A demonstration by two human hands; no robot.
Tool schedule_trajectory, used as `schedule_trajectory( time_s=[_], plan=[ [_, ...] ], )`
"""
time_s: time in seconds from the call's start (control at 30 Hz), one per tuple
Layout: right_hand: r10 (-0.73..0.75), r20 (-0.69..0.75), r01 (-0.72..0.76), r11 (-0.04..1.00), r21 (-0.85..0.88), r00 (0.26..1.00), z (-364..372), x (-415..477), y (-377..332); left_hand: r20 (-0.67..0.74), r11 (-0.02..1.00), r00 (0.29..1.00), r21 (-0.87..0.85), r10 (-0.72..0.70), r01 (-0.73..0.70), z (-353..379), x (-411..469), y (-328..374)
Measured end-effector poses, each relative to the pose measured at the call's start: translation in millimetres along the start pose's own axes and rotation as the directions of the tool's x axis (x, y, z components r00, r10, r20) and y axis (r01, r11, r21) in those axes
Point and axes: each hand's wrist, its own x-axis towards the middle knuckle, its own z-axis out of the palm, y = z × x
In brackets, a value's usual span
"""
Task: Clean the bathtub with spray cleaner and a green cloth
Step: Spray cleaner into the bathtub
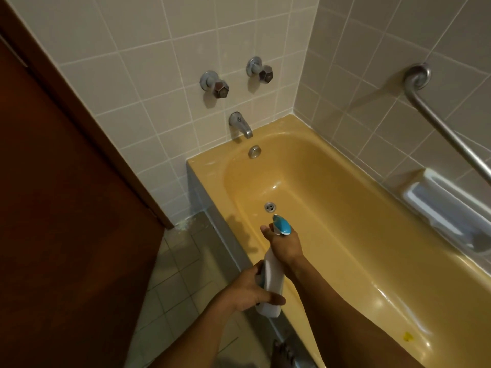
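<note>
A yellow bathtub [345, 197] fills the right half of the view, its drain [270, 207] near the tap end. Over the tub's near rim I hold a white spray bottle [269, 281] with a teal nozzle head [282, 225] that points toward the drain. My right hand [284, 247] grips the bottle's neck at the trigger. My left hand [251, 289] holds the bottle's lower body from the left. No green cloth is in view.
A spout [243, 126] and two tap handles [216, 85] [261, 70] are on the tiled end wall. A steel grab bar [438, 120] and a white soap dish [446, 211] are on the right wall. A brown door [66, 208] stands left, tiled floor below.
</note>
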Motion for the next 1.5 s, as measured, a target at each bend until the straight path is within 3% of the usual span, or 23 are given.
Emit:
schedule_trajectory(
  time_s=[0.2,0.37,0.53,0.67,0.77,0.9,1.1,1.23,1.4,1.5],
  plan=[
    [0.054,0.001,-0.054,0.997,-0.051,0.999,8.6,-22.1,0.6,-0.016,0.999,1.000,-0.037,0.014,-0.014,-2.9,-17.5,-13.5],
    [-0.024,0.042,0.024,1.000,-0.005,0.999,13.6,-44.3,6.2,-0.004,0.998,1.000,-0.060,0.028,-0.028,-1.1,-35.2,-30.0],
    [0.063,-0.046,-0.065,0.997,-0.033,0.997,11.7,-69.9,28.1,0.030,0.999,0.999,0.005,0.044,-0.044,9.2,-54.0,-46.1],
    [0.010,-0.008,-0.010,1.000,0.021,1.000,-9.5,-96.4,43.1,0.064,0.996,0.996,0.071,0.055,-0.060,30.6,-67.3,-55.3],
    [0.020,-0.022,-0.019,0.998,0.054,1.000,-39.1,-114.7,60.8,0.086,0.992,0.995,0.115,0.047,-0.057,62.9,-76.1,-60.6],
    [0.141,-0.061,-0.142,0.990,-0.013,0.988,-89.2,-137.4,103.0,0.140,0.994,0.990,0.105,0.018,-0.033,131.4,-82.8,-72.9],
    [0.075,0.038,-0.073,0.996,-0.050,0.996,-171.8,-180.8,159.8,0.138,0.998,0.990,0.064,-0.015,0.006,242.6,-96.5,-97.6],
    [0.157,-0.007,-0.156,0.977,-0.145,0.988,-210.7,-201.1,193.1,0.133,1.000,0.991,0.025,-0.016,0.013,304.2,-104.9,-114.9],
    [0.170,0.106,-0.148,0.970,-0.190,0.980,-241.5,-223.5,221.8,0.114,0.995,0.991,-0.065,-0.067,0.075,359.4,-120.9,-135.0],
    [0.193,0.069,-0.178,0.967,-0.180,0.979,-254.3,-229.9,236.5,0.115,0.996,0.991,-0.049,-0.070,0.076,377.7,-124.9,-140.5]
  ],
)
